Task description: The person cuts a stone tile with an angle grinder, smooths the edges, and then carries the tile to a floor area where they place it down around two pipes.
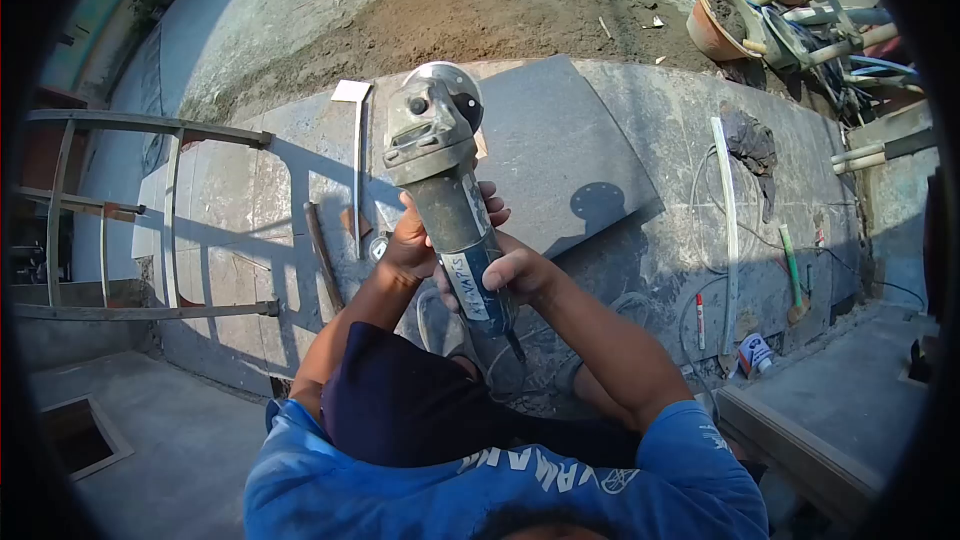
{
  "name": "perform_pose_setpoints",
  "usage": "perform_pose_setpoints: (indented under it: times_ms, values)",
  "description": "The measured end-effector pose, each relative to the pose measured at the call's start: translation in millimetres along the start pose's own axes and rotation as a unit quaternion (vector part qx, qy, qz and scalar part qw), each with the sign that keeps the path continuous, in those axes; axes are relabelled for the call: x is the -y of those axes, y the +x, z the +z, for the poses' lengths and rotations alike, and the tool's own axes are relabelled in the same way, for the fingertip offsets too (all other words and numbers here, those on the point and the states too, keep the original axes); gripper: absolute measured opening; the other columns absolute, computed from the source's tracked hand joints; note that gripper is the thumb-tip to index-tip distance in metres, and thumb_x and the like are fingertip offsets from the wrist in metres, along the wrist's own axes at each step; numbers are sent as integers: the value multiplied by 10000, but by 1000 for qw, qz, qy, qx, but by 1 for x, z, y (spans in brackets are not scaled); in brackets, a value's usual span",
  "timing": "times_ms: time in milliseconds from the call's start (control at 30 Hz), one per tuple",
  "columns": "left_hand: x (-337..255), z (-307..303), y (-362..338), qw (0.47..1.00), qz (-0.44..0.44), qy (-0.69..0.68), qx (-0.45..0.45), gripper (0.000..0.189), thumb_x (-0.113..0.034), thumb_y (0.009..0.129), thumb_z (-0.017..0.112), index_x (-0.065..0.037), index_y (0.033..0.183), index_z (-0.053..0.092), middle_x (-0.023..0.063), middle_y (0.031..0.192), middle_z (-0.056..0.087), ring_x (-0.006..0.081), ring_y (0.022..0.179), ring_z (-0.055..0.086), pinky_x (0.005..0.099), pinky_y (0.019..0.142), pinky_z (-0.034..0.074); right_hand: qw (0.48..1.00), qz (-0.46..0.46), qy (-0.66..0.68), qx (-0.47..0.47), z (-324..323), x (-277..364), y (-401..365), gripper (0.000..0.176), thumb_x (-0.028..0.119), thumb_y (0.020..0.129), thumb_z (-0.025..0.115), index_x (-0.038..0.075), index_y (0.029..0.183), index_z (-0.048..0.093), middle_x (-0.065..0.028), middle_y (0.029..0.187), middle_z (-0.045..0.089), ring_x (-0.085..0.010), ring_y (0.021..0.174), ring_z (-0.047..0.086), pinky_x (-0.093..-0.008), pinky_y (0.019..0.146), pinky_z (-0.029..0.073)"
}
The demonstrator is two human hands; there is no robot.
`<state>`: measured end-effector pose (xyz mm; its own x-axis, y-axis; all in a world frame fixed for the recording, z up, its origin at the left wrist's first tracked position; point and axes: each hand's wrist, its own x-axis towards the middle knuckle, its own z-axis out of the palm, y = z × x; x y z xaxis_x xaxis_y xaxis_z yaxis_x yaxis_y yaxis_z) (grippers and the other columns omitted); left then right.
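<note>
An angle grinder (447, 205) is held up in front of my body, its metal gear head and round disc pointing away from me. My left hand (408, 240) wraps the upper part of the body from the left, with fingertips showing on the far side. Lower down, my right hand (515, 270) grips the blue rear end, thumb resting on top near a white handwritten label. The power cord leaves the bottom of the tool. Beneath it lies a large dark grey tile (560, 140) on the ground, with the tool's shadow falling on it.
A wooden ladder-like frame (170, 215) stands at left. A hammer (324, 258) and a metal square (358, 170) lie left of the tile. On the right are a straight wooden strip (727, 240), a red marker (701, 322), a green-handled tool (791, 268) and a bucket (716, 20).
</note>
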<state>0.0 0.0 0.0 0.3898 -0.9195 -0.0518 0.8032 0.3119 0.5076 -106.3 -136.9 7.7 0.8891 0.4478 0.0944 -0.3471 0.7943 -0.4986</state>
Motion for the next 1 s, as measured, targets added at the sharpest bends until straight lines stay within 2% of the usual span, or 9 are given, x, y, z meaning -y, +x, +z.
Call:
perform_pose_setpoints:
  times_ms: [67,167,267,533,767,833,900,967,1000]
  values:
    - [-21,-26,-6,990,80,-47,105,1019,-604,769,702,-76,1499,224,214,1319,522,384,1265,503,526,1081,418,999,30,-26,-13,2,-6,38,755,227,591,760,-15,1261,512,-163,948,649,-274,846,688,-381,822,567]
    - [18,2,-25,970,193,3,151,1001,-579,744,751,-60,1472,302,191,1175,578,349,1199,555,543,1131,330,981,44,-113,-152,31,-24,-1,835,226,649,790,-56,1327,392,-152,1137,577,-230,1081,582,-337,944,470]
    - [4,1,-36,977,93,-133,135,1005,-646,758,699,-38,1464,321,176,1067,596,326,1092,597,538,1130,311,951,-1,-232,-205,68,-33,5,934,273,659,822,-51,1372,313,-137,1217,512,-225,1173,506,-333,992,424]
    - [9,0,-40,983,128,-57,117,1034,-787,753,551,16,1380,369,159,878,593,286,830,604,468,934,395,927,35,-318,-197,58,-36,13,1011,358,581,883,-39,1344,351,-112,1217,474,-218,1160,480,-337,999,395]
    - [15,-43,-24,978,100,-124,133,1003,-792,764,490,11,1358,393,156,863,593,297,821,597,474,966,382,894,-35,-355,-271,42,-36,29,969,360,592,860,-43,1326,373,-146,1219,465,-254,1180,467,-351,1015,386]
    - [9,-36,-16,986,112,-111,51,1022,-826,770,437,16,1350,403,169,855,590,306,809,596,499,1008,370,866,-60,-383,-317,33,-32,35,991,356,577,881,-40,1325,364,-134,1222,472,-225,1162,474,-344,1011,386]
    - [-7,-31,-5,987,88,-134,1,976,-809,826,374,23,1333,422,195,890,601,330,860,621,500,979,442,865,36,-387,-318,17,-20,46,916,331,595,867,-49,1293,412,-151,1194,496,-232,1128,501,-347,995,406]
    - [-29,-34,16,998,-4,15,-64,700,-608,965,374,-38,1368,426,169,1077,623,318,1007,619,481,940,489,807,-74,-469,-350,-4,-13,56,931,324,573,824,-84,1305,416,-262,1251,510,-361,1207,506,-402,1001,432]
    - [-30,-42,24,994,19,63,-88,734,-628,973,337,-13,1365,417,179,1158,605,334,1079,606,449,914,527,802,-65,-455,-382,-14,-7,60,892,322,577,812,-83,1280,442,-264,1196,562,-364,1142,561,-400,966,460]
